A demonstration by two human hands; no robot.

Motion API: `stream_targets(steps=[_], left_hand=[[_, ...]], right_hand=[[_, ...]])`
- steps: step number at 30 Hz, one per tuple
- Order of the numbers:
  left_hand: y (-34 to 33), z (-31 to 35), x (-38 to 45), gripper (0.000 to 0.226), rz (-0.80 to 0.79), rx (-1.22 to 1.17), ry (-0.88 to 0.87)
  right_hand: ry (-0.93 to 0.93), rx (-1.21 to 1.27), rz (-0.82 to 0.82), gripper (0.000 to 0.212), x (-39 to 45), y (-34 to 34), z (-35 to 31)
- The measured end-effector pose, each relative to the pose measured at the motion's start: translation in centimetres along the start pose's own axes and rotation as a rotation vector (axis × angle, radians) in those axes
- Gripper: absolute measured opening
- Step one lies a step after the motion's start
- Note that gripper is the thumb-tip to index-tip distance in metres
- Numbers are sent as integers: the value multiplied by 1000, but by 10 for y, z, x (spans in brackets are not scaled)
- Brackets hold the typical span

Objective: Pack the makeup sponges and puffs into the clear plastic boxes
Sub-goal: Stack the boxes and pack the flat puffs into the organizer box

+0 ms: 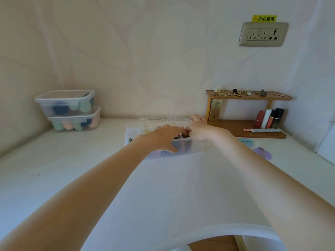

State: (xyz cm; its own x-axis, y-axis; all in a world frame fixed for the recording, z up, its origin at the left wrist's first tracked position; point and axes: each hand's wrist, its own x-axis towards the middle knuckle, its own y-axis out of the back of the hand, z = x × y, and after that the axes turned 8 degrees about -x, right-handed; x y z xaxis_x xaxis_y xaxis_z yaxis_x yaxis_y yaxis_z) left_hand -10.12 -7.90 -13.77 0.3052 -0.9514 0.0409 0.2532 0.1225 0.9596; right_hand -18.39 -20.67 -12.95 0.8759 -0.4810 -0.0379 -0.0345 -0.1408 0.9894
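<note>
A clear plastic box (197,146) stands on the white counter (72,169), toward its back edge and somewhat right of the middle. Its walls are see-through, and through the front wall show blurred dark, orange and pinkish shapes; whether these are sponges or puffs cannot be told. Just behind it lies a flat clear organizer (159,123) with small compartments and two upright tabs.

Both bare hands meet over the box's open top. The left hand (164,135) lies palm down across the rim, fingers stretched toward the right and the thumb hooked down over the front wall, touching it. The right hand (198,130) is curled, its fingertips drawn together at the box's opening where they meet the left fingertips. Something small and dark sits between the two sets of fingertips, but whether either hand actually pinches it cannot be told. The box is directly under and between the hands.

In the counter's back left corner two more clear boxes are stacked with lids on: the upper box (65,102) holds green and dark blue sponges, the lower box (75,122) green, orange and dark ones. Toward the right edge lie two flat round puffs, a light blue puff (246,142) and a lilac puff (262,153), near the right forearm. Behind them, in the back right corner, stands a small wooden shelf (248,96) with trinkets on top and lipsticks (268,118) beneath. A wall socket (263,34) is mounted above.
</note>
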Motion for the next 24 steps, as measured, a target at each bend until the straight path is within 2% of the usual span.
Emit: stream_targets(steps=[3,6,7,9,11,13,17,21,24], left_hand=[[2,-1,2,70,-3,-59,22],[2,3,2,70,-1,18,-20],[0,4,3,68,-1,43,-29],[0,5,2,65,-2,71,-35],[0,6,2,63,-9,80,-32],[1,8,2,63,-21,109,-34],[-1,10,3,63,-11,159,-21],[5,6,5,68,-20,41,28],[8,8,1,79,-80,42,5]], right_hand=[[28,284,229,42,-9,14,12],[-139,267,409,38,-18,29,41],[-219,200,400,35,-20,29,53],[-312,56,250,31,-20,18,72],[-336,-75,74,32,-23,-1,80],[-329,-140,26,36,-24,-15,83],[-364,-141,109,34,-27,-23,81],[-329,-105,95,29,-30,-9,83],[-276,101,266,22,-29,14,76]])
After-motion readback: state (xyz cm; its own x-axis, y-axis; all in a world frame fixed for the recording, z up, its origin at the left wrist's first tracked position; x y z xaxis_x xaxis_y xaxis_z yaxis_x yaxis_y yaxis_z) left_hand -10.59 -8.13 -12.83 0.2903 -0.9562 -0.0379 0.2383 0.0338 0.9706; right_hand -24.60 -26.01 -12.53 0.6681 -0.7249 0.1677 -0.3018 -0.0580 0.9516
